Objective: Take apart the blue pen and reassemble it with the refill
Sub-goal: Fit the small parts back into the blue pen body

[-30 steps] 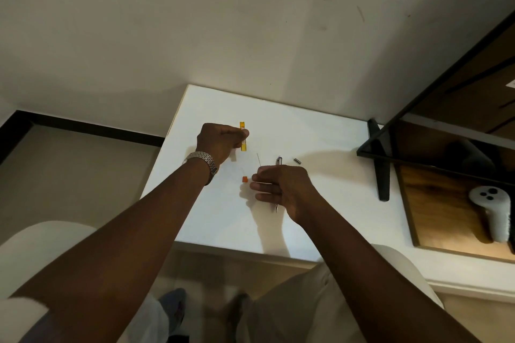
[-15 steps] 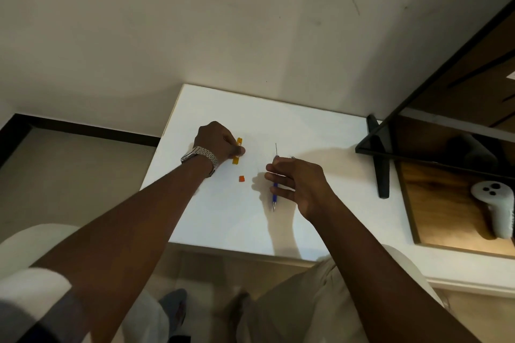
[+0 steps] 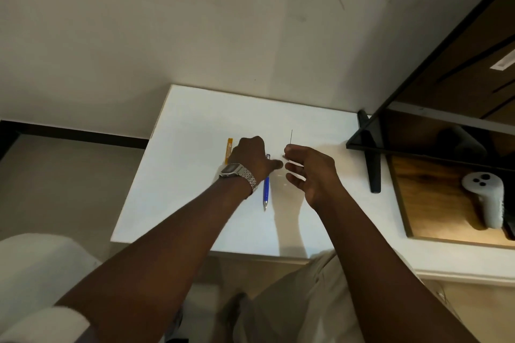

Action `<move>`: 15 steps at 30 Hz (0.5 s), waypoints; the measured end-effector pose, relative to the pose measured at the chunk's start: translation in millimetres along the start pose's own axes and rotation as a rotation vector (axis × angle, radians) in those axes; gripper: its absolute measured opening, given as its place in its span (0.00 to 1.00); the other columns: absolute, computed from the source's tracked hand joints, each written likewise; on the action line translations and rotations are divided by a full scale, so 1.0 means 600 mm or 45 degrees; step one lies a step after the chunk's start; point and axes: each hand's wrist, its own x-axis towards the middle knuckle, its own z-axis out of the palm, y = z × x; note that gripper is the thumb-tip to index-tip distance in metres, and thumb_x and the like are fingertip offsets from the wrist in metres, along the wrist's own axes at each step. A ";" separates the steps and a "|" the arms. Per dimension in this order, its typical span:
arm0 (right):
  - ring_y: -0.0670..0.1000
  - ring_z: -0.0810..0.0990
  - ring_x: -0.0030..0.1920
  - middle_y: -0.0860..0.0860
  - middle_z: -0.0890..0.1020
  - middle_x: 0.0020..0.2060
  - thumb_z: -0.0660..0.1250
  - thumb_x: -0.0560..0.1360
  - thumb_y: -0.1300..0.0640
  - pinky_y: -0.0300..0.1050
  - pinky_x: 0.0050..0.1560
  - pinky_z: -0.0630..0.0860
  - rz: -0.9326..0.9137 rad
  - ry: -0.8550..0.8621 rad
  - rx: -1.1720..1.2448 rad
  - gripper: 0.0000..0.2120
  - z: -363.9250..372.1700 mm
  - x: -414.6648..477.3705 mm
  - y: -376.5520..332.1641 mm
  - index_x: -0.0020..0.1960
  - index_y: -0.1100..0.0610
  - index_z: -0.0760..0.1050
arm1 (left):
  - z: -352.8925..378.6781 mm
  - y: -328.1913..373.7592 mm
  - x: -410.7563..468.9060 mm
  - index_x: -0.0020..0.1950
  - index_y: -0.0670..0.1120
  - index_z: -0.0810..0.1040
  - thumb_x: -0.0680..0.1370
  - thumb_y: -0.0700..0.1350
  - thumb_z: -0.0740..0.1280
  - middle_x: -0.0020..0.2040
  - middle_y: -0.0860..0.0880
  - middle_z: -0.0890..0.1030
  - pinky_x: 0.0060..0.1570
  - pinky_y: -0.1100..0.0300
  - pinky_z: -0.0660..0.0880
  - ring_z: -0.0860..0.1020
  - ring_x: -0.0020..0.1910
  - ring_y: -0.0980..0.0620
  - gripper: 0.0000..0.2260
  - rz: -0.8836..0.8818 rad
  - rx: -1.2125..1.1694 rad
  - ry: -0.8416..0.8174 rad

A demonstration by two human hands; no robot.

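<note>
While flat on table (image 3: 178, 203), blue pen (image 3: 266, 189) slim, metal-tipped.

Table (image 3: 195, 189): smooth white top, matt with a faint sheen. Blue pen (image 3: 266, 189) on it: glossy plastic barrel, metal tip. Right of the pen, a thin refill (image 3: 291, 136), dark and wire-like. Left of the pen, an orange tube (image 3: 229, 150), plastic-looking. Wristwatch (image 3: 237, 172): polished metal link band. Far right of the pen: wood-grain board (image 3: 434, 203), white matt plastic controller (image 3: 485, 198).
</note>
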 end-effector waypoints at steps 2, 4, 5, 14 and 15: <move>0.54 0.85 0.43 0.52 0.89 0.44 0.76 0.73 0.60 0.45 0.42 0.84 -0.002 0.008 -0.006 0.02 -0.003 0.000 0.001 0.45 0.55 0.87 | 0.007 0.007 0.002 0.49 0.44 0.75 0.70 0.59 0.78 0.43 0.47 0.74 0.40 0.57 0.69 0.75 0.42 0.47 0.23 -0.009 0.098 -0.033; 0.53 0.85 0.43 0.52 0.89 0.44 0.76 0.73 0.59 0.45 0.40 0.83 -0.006 0.010 -0.006 0.03 -0.006 -0.001 0.000 0.46 0.55 0.87 | 0.008 0.008 0.008 0.46 0.46 0.73 0.68 0.54 0.80 0.42 0.48 0.72 0.39 0.58 0.68 0.73 0.41 0.47 0.21 -0.035 0.128 -0.039; 0.53 0.85 0.43 0.52 0.89 0.44 0.76 0.73 0.59 0.44 0.39 0.83 -0.010 0.011 0.000 0.04 -0.007 -0.001 -0.001 0.47 0.55 0.87 | 0.008 0.007 0.012 0.43 0.46 0.70 0.68 0.52 0.81 0.41 0.49 0.72 0.37 0.59 0.68 0.74 0.40 0.47 0.21 -0.055 0.130 -0.037; 0.55 0.84 0.46 0.56 0.87 0.50 0.75 0.75 0.61 0.46 0.43 0.82 -0.056 0.001 0.039 0.09 -0.008 -0.007 -0.009 0.54 0.60 0.86 | 0.015 0.008 -0.002 0.38 0.39 0.81 0.69 0.52 0.77 0.35 0.45 0.82 0.34 0.60 0.73 0.81 0.35 0.47 0.16 -0.189 -0.231 0.021; 0.55 0.84 0.46 0.58 0.87 0.52 0.75 0.75 0.61 0.45 0.43 0.81 -0.078 -0.008 0.040 0.10 -0.009 -0.008 -0.010 0.56 0.61 0.85 | 0.013 0.010 -0.007 0.38 0.38 0.84 0.70 0.52 0.77 0.36 0.44 0.85 0.38 0.58 0.77 0.83 0.37 0.46 0.16 -0.148 -0.285 0.043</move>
